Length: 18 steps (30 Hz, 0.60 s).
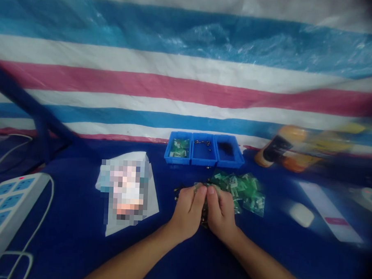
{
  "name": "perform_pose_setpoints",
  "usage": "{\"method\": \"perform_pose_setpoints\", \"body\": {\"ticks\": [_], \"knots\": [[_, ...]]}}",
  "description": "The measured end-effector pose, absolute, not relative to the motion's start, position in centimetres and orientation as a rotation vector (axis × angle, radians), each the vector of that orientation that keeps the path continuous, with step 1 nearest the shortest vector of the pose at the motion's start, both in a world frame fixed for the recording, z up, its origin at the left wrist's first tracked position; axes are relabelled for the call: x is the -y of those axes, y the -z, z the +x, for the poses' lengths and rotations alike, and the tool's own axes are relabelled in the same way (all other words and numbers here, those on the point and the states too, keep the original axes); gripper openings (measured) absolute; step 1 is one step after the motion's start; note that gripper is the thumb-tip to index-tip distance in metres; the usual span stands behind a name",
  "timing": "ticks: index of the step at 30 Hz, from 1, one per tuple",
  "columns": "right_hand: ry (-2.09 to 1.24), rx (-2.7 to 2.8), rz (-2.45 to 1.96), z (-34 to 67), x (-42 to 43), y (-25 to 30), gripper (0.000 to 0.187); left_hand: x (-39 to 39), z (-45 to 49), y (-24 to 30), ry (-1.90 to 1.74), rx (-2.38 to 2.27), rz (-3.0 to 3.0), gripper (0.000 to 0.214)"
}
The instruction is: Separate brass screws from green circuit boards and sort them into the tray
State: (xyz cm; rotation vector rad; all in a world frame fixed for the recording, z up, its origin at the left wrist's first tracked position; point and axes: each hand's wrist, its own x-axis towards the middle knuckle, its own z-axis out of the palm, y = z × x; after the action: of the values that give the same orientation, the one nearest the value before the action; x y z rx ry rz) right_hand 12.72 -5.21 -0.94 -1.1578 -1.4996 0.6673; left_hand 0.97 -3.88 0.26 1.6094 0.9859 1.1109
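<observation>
While cupped, left hand (187,211), right hand (221,211)

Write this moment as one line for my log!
Left hand: cupped on small dark metal bits | Right hand: same | Beside: clear green-filled plastic bags | Behind: blue plastic trays

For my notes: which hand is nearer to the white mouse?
Right. The right hand is left of the white mouse; the left hand is farther left, beside the right hand.

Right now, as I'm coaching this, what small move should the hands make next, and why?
Probably ease one packet free of the clump between the left hand and right hand: the green packets lie heaped there, while the blue bin's left compartment holds similar packets.
</observation>
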Motion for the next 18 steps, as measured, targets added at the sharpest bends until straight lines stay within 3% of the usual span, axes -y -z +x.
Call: {"method": "perform_pose_setpoints", "body": {"ticks": [3, 7, 10, 12, 15, 18], "knots": [[-0.698, 1.502, -1.162, 12.9, 4.9, 0.8, 0.04, 3.8, 0.8, -0.2, -1.066, -1.025, 1.617, 0.043], [-0.718, 1.467, -1.207, 13.3, 4.5, 0.7, 0.041, 3.2, 0.2, 0.3, -1.184, -1.17, 1.765, 0.017], [-0.782, 1.468, -1.239, 13.8, 4.1, 0.6, 0.042, 2.3, -0.8, 0.0, -1.44, -1.005, 2.083, 0.056], [-0.815, 1.487, -1.255, 14.1, 3.9, 0.5, 0.042, 1.7, -1.6, -0.8, -1.356, -0.866, 2.332, 0.063], [-0.853, 1.478, -1.296, 14.6, 3.7, 0.2, 0.045, 1.2, -2.6, -2.1, -1.096, -0.897, 2.513, 0.05], [-0.895, 1.457, -1.314, 14.9, 3.5, 0.1, 0.05, 0.9, -2.9, -2.6, -1.054, -0.926, 2.584, 0.036]]}}
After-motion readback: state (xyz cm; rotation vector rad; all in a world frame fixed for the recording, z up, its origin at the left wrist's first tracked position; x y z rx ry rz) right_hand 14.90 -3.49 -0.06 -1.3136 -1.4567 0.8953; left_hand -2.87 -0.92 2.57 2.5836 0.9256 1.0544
